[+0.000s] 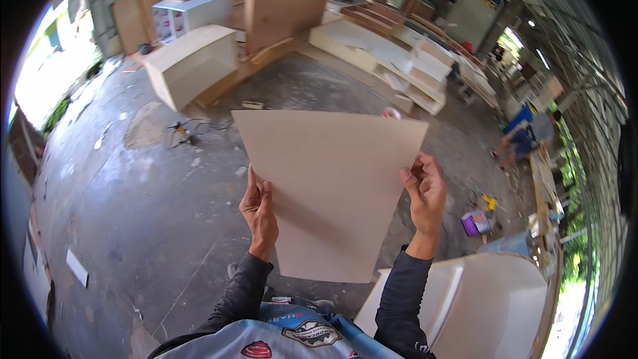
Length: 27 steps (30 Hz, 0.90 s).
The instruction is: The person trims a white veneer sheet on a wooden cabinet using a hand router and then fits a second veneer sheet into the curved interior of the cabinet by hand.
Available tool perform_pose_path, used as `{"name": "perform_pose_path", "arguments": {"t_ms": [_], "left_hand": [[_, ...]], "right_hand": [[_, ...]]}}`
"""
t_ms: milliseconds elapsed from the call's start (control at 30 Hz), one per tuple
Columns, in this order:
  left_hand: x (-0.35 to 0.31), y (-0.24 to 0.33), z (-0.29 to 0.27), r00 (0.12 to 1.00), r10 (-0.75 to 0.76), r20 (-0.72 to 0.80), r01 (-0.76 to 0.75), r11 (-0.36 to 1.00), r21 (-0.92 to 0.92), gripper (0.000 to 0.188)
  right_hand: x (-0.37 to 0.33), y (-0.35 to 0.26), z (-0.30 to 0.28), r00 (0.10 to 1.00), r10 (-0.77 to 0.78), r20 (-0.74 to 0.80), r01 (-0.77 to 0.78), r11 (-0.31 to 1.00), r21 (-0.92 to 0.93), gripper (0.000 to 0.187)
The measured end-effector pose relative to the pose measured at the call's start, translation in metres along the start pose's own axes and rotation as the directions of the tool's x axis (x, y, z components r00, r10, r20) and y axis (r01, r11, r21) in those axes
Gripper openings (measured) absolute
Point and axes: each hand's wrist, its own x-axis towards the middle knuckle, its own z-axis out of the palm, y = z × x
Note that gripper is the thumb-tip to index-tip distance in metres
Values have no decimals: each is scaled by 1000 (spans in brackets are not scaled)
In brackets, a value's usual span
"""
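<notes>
A flat beige rectangular sheet (325,193), which looks like thin board or laminate, is held up in front of my body, its far edge raised. My left hand (260,211) pinches its left edge, thumb on the near face. On the opposite edge, near the far right corner, my right hand (426,189) grips with the thumb at the rim and the fingers curled. What lies under the sheet is hidden. Dark sleeves cover both my forearms.
A white cabinet body (492,299) lies close at my right. Ahead stand an open cream box (193,66) and a long white cabinet frame (379,60). A corded power tool (181,134), a purple can (476,223) and a white strip (77,268) lie on the floor. A person (531,134) bends at the far right.
</notes>
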Motion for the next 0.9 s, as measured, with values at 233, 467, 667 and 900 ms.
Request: {"name": "perform_pose_path", "arguments": {"t_ms": [233,467,667,900], "left_hand": [[135,104,-206,963,185,-194,-133,958,252,50],[236,202,-338,900,325,-291,-165,871,464,47],[322,227,-419,875,323,-361,-70,822,566,44],[453,271,-534,871,367,-327,-62,742,668,42]], "right_hand": [[75,-11,263,947,-201,252,125,949,289,53],[111,1,469,901,-174,397,16,929,370,43],[143,31,602,919,-164,360,-50,854,517,36],[186,89,775,874,-186,450,-127,804,580,28]]}}
